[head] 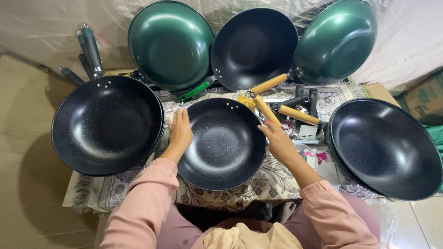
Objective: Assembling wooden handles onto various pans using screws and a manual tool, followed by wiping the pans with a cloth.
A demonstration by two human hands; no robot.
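On the patterned cloth point(258, 186), all places given from the centre wok:

Centre wok point(224, 144): black, speckled inside, sitting flat on the cloth just ahead of the person's lap.

Left hand point(179, 131): laid flat against the wok's left rim, fingers extended, grasping nothing.

Right hand point(278, 140): at the right rim, fingers curled toward the base of the wooden handle point(266, 109); whether it closes on the handle or only touches the rim cannot be told from above.

Left of wok: larger black wok point(107, 125), rims nearly touching.

Right of wok: second large black wok point(385, 148), its wooden handle pointing inward.

Behind wok: two green woks point(170, 44) point(336, 40) and a black one point(254, 48), propped upright.

Step in hand: apparently steadying the centre wok between both palms.

Next move calls for: firm hold at both rims, lifting clear of neighbouring pans and the loose hardware point(300, 124) beside the handle.
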